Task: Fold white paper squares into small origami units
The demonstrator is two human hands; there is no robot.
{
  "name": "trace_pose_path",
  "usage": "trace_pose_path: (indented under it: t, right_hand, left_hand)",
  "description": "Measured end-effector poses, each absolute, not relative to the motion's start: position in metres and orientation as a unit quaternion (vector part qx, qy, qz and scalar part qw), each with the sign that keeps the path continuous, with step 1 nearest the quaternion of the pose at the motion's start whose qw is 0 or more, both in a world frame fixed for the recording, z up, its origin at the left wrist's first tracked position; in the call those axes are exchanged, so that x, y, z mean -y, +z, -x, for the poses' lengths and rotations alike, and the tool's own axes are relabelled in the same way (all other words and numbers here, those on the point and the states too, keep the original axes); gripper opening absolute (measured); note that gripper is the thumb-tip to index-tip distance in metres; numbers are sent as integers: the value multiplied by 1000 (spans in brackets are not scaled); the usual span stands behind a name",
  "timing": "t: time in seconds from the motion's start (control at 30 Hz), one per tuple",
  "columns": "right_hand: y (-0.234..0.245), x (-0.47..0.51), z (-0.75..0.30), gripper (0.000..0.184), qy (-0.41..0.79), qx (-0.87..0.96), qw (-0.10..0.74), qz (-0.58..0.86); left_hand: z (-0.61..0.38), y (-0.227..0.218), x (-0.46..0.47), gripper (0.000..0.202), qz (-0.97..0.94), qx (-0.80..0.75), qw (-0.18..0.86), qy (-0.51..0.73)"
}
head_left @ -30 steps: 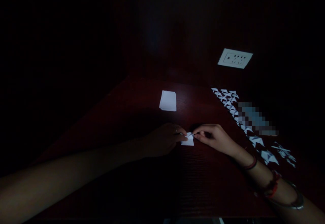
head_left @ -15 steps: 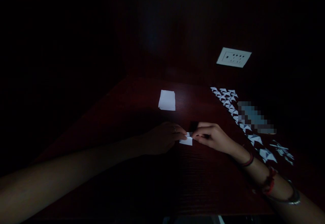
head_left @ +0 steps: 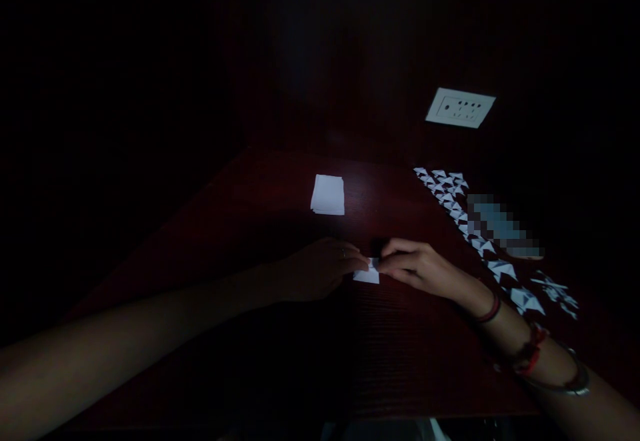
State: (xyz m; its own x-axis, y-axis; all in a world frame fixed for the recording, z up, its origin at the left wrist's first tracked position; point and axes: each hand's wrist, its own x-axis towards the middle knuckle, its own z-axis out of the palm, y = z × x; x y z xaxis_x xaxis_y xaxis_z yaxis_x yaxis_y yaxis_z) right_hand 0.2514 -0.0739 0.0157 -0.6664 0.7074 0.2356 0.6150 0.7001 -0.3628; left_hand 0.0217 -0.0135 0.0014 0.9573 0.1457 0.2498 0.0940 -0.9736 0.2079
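Observation:
A small white piece of paper (head_left: 367, 276) with a fold along its upper part lies on the dark red table. My left hand (head_left: 320, 269), a ring on one finger, reaches in from the left and holds the paper's left side under its fingertips. At the paper's upper right corner, my right hand (head_left: 417, 267) pinches the folded edge between thumb and fingers. Beyond my hands lies a stack of white paper sheets (head_left: 328, 195). The scene is dim, and my left fingers partly hide the paper.
Rows of folded white paper pieces (head_left: 453, 207) run along the right of the table (head_left: 280, 174). Beside them lie a blurred-out oblong object (head_left: 505, 227) and a small heap of white scraps (head_left: 556, 292). A socket plate (head_left: 461, 107) is on the wall.
My hands stay at the paper, with only slight finger movement along the fold. The whole view has shifted up a little.

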Motion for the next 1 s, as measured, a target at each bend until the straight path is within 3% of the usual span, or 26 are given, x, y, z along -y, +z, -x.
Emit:
trace_pose_path:
  t: [0.5, 0.8, 1.0]
  right_hand:
    - [16, 70, -252, 22, 139, 908, 174, 355]
    - [20, 74, -251, 24, 78, 916, 122, 374]
    - [22, 78, -251, 28, 53, 916, 101, 386]
  left_hand:
    - [-21, -2, 12, 48, -982, -49, 84, 160]
    - [-23, -2, 14, 38, -986, -63, 64, 141]
    - [-24, -1, 15, 42, -987, -71, 57, 130]
